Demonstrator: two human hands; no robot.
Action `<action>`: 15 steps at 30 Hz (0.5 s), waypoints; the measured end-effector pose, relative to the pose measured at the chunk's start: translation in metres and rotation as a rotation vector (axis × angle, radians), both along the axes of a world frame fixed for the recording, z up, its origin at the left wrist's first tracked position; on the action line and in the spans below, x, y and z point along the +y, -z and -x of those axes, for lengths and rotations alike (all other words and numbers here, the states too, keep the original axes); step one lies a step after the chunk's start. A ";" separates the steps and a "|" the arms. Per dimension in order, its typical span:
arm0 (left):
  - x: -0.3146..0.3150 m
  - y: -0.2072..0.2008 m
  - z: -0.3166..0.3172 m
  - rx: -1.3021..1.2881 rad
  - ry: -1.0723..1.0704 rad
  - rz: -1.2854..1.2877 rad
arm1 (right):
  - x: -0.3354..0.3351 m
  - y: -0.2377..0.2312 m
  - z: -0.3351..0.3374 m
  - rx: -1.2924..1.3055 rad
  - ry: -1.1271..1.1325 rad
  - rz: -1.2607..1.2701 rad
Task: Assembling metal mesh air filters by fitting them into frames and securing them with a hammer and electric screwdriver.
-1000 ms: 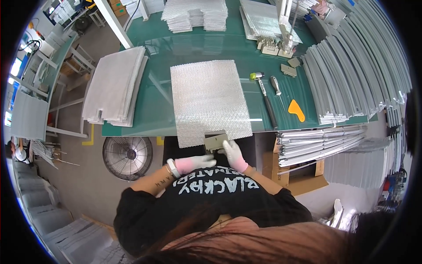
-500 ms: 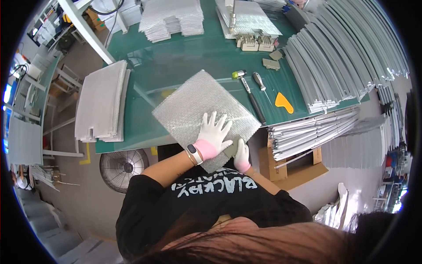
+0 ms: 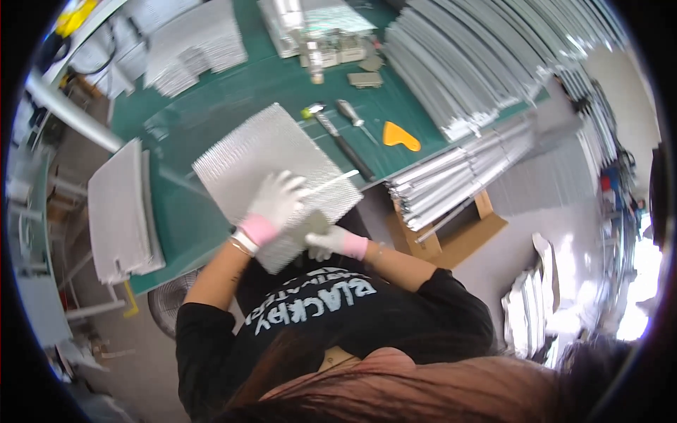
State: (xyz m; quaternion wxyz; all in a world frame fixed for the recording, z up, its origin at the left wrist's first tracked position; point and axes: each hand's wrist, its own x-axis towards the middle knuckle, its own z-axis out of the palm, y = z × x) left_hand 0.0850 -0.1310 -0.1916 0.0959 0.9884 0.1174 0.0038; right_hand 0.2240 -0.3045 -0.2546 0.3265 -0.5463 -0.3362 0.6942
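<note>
White-gloved and pink-cuffed, the right hand (image 3: 337, 243) seems to pinch a small grey-green block (image 3: 313, 223) between thumb and curled fingers, though blur hides how the fingertips meet it. The left hand (image 3: 278, 201), gloved alike, lies flat on a silvery textured sheet (image 3: 247, 151), its grip extended and closing on nothing. The block sits at the sheet's near right side, just past the near edge of the table (image 3: 190, 243); whether it clasps the sheet or only lies against it is not clear. Set aslant, the sheet overhangs that edge with its near corner.

The step in hand looks like holding the block to the sheet's edge while the left palm steadies the sheet. The next move would call for firm palm pressure, an even hold on the block and care not to bend the overhanging corner.

Right of the sheet lie a hammer (image 3: 342, 144), a screwdriver (image 3: 356, 120) and a yellow scraper (image 3: 400, 136). A second small block (image 3: 364, 80) lies farther back, and grey panels (image 3: 469, 67) fill the table's right end. A pale stack (image 3: 116, 218) stands at the near left corner.
</note>
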 end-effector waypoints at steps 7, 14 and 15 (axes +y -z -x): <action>0.051 -0.021 0.030 -0.155 -0.233 -0.048 | -0.085 0.037 -0.074 -1.174 0.933 -0.535; -0.071 -0.033 0.006 -0.016 -0.103 0.080 | -0.250 0.181 -0.214 -0.651 1.295 0.744; -0.076 -0.031 0.009 0.053 -0.138 0.044 | -0.215 0.161 -0.201 -0.365 1.106 0.855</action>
